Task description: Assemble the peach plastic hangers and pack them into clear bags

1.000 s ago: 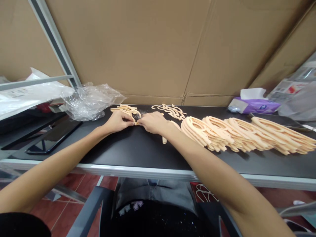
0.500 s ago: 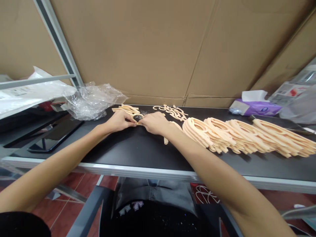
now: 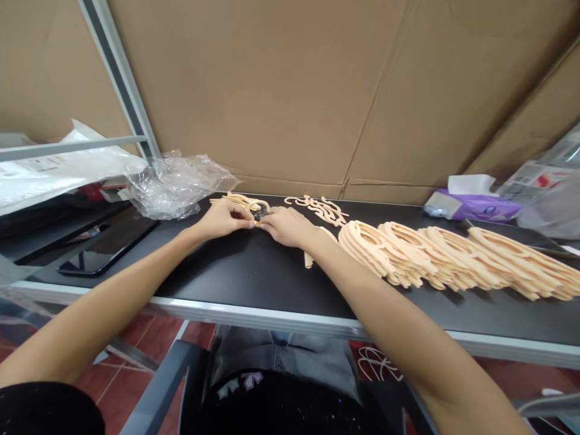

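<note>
My left hand (image 3: 222, 219) and my right hand (image 3: 285, 225) meet at the back of the black table (image 3: 254, 278). Together their fingertips pinch a small peach-coloured ring piece (image 3: 259, 209), held just above the table. Right behind it lies a small pile of thin peach strips (image 3: 235, 200). More curly peach offcuts (image 3: 322, 207) lie to the right of my hands. A long fanned row of peach ring-shaped frames (image 3: 448, 254) stretches from beside my right wrist to the right edge.
Crumpled clear plastic (image 3: 174, 184) lies at the back left. A dark phone (image 3: 109, 248) rests on the table's left part. A purple tissue pack (image 3: 473, 204) sits at the back right. Cardboard (image 3: 290, 90) walls the rear.
Both hands have stayed together on the small ring, turning it slightly between the fingertips. The view has shifted a little to the left.
</note>
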{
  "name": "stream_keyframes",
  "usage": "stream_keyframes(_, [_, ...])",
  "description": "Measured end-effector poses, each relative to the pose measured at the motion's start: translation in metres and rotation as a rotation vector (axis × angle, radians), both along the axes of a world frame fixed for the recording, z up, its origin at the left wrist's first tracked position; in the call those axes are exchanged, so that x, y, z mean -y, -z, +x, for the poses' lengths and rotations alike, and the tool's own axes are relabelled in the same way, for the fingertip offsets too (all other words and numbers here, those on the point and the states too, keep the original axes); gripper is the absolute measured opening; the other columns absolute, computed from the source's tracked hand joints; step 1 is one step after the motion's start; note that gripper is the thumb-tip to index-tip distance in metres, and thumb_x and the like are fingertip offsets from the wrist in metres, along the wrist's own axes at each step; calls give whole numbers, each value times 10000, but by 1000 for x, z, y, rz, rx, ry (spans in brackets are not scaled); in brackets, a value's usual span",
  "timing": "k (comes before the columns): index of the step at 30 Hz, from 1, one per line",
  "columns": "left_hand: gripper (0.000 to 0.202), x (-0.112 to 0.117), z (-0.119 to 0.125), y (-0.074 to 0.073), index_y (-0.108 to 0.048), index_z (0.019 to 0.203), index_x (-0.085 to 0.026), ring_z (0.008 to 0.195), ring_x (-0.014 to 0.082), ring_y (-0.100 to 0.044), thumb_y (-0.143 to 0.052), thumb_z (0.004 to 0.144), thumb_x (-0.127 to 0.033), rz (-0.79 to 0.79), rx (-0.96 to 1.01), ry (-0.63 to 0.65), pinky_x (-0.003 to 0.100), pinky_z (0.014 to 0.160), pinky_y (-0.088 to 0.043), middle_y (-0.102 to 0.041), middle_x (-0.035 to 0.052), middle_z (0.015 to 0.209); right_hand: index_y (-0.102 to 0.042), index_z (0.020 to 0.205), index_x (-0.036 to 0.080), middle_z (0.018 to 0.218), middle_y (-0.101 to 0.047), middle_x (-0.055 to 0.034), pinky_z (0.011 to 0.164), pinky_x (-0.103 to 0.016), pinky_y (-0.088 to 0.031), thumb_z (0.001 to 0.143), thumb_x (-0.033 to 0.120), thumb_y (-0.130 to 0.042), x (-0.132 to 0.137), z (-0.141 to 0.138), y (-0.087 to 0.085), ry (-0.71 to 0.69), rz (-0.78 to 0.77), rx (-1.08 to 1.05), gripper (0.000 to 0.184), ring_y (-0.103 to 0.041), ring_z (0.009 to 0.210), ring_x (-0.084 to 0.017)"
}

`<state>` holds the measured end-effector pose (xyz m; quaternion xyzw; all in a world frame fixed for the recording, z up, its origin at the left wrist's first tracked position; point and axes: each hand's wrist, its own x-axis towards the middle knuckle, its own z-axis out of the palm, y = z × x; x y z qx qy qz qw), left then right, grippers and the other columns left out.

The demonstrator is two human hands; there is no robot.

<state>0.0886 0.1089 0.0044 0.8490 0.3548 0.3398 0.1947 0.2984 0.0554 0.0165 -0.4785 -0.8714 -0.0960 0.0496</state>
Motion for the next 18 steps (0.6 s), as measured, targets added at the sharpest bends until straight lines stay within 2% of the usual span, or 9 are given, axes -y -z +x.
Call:
stream_keyframes(4, [262,0,-2,-6,-810,732,-175,757,247,-711,-848,619,-407,-65,209,-86,360,764,-550,-786,78,796,-718,1187,186,1247,-644,-141,1017,-460,-326,1052,315,-422,-5,3,6,39,114,-68,350,-519,1192,-290])
stream_keyframes(8, [320,-2,-4,-11,-811,765,-159,725,221,-696,-890,581,-407,-89,473,-187,349,749,-563,-776,85,779,-681,1251,176,1272,-612,-158,987,-467,-332,1035,222,-377,-10,8,7,145,207,-200,375,-475,1214,-309])
stream_keyframes(13, [229,-3,-4,-17,-773,715,-150,626,137,-617,-883,570,-289,-227,762,-125,294,680,-546,-707,42,689,-642,1275,139,1269,-619,-188,1004,-490,-338,991,131,-335,-11,10,4,291,189,-268,419,-484,1202,-321])
stream_keyframes(18, [135,-3,-7,-24,-726,729,-126,626,116,-606,-790,665,-227,-326,822,-91,268,689,-537,-669,34,685,-608,1254,98,1276,-632,-196,1035,-498,-344,941,146,-389,-6,6,1,353,152,-277,384,-498,1209,-328])
